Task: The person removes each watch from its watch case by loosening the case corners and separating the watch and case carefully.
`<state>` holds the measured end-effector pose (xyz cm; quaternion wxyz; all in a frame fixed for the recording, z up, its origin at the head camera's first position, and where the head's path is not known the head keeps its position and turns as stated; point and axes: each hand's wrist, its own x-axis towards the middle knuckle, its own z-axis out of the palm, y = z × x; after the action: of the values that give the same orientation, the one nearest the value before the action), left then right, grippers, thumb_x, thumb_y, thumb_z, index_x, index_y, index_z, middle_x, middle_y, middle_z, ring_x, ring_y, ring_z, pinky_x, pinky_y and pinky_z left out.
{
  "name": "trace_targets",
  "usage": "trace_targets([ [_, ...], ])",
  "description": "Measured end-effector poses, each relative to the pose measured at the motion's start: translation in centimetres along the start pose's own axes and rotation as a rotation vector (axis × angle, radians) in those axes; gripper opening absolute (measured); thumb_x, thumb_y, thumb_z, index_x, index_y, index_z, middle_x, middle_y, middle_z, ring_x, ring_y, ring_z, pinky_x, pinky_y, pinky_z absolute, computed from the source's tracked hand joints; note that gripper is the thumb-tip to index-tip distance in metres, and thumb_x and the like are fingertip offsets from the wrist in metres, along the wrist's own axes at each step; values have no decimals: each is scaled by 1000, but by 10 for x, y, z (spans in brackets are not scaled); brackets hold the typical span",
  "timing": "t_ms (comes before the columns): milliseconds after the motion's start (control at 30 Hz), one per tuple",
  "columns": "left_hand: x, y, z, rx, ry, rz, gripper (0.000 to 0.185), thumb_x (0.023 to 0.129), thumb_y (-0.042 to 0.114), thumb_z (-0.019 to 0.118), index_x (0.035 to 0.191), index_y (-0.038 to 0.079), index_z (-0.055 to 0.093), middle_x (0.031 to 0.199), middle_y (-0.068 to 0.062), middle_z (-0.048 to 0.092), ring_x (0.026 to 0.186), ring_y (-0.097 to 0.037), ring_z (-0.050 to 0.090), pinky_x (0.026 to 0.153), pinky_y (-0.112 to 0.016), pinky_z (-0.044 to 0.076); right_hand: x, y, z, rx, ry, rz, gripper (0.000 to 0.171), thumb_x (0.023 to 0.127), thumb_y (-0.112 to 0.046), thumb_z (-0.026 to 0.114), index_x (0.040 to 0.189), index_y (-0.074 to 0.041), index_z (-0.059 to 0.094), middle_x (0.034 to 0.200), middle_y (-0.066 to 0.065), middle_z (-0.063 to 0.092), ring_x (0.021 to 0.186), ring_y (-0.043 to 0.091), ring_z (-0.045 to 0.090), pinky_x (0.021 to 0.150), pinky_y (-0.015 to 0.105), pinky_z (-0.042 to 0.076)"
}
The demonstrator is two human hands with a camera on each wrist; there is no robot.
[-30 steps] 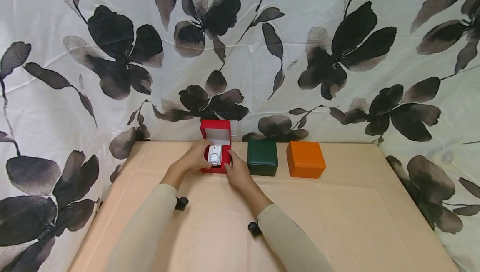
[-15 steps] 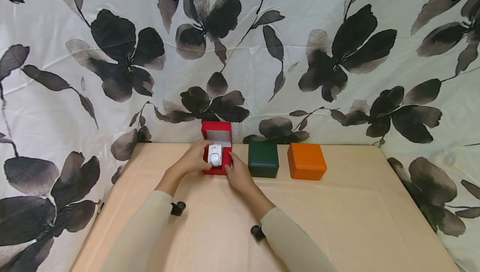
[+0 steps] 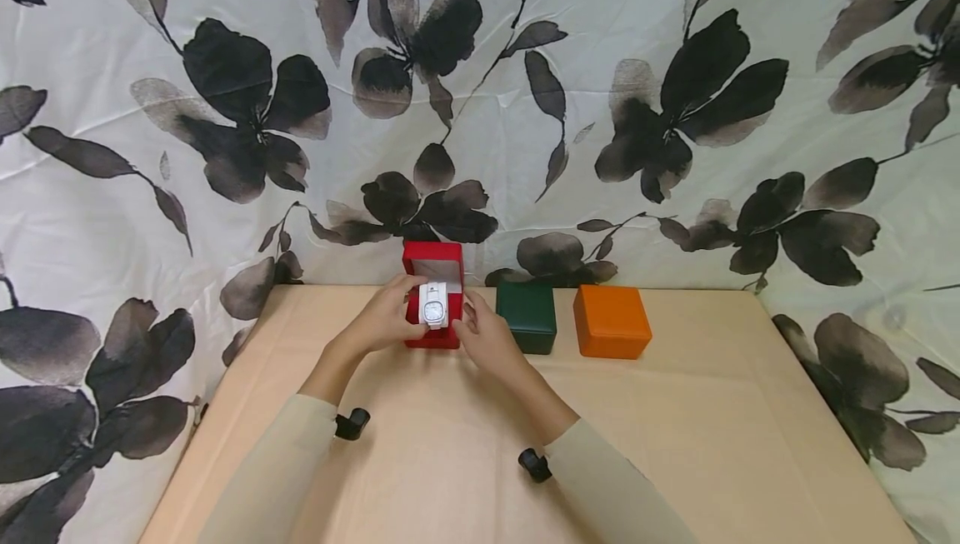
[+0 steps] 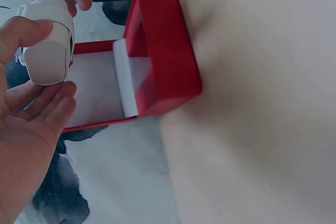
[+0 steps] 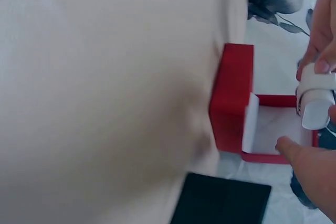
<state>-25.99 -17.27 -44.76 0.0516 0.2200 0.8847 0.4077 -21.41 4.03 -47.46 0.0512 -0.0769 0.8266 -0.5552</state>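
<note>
While the left hand [image 3: 385,321] pinches a white watch [image 3: 433,306] just above the open red box [image 3: 432,341], the right hand [image 3: 489,341] hovers beside that box, fingers relaxed and apart, holding nothing; a green box [image 3: 527,316] stands just right of it on the bench [image 3: 675,419].

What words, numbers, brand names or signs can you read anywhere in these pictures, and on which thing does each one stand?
No text can be read.
White watch, held in the left hand over the open red box: the dial is too small in the head view to read; the wrist views show only its plain cushion.
Green box and orange box: no lettering shows.
Flowered cloth: pattern only.
</note>
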Motion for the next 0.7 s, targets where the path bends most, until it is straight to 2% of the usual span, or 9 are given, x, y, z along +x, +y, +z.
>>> trace_targets([
  [100,-4,7,-1,-35,-7,3,77,77,7,83,145,-5,48,139,-20,53,127,-40,55,107,-56,52,-5,-7,-11,6,-42,3,72,100,-18,66,162,-11,29,165,14,38,148,34,44,111,47,47],
  [200,-7,13,-1,-12,5,27,76,78,9,82,145,-5,49,139,-19,54,125,-39,55,105,-56,53,-9,-11,-23,-11,-89,-16,78,98,-19,69,164,-16,27,167,9,35,151,31,41,112,48,46],
  [467,-16,39,4,-9,27,100,72,78,8,83,142,-5,52,136,-19,55,122,-38,59,105,-53,54,-24,-15,-56,-144,-193,-174,90,93,-23,78,165,-18,24,168,4,33,152,25,40,117,45,41],
  [700,-23,63,12,-16,49,155,72,77,6,85,142,-4,54,133,-17,56,116,-34,64,100,-49,58,-33,-17,-80,-204,-189,-261,100,85,-26,86,164,-20,26,164,8,41,148,28,45,116,47,43],
])
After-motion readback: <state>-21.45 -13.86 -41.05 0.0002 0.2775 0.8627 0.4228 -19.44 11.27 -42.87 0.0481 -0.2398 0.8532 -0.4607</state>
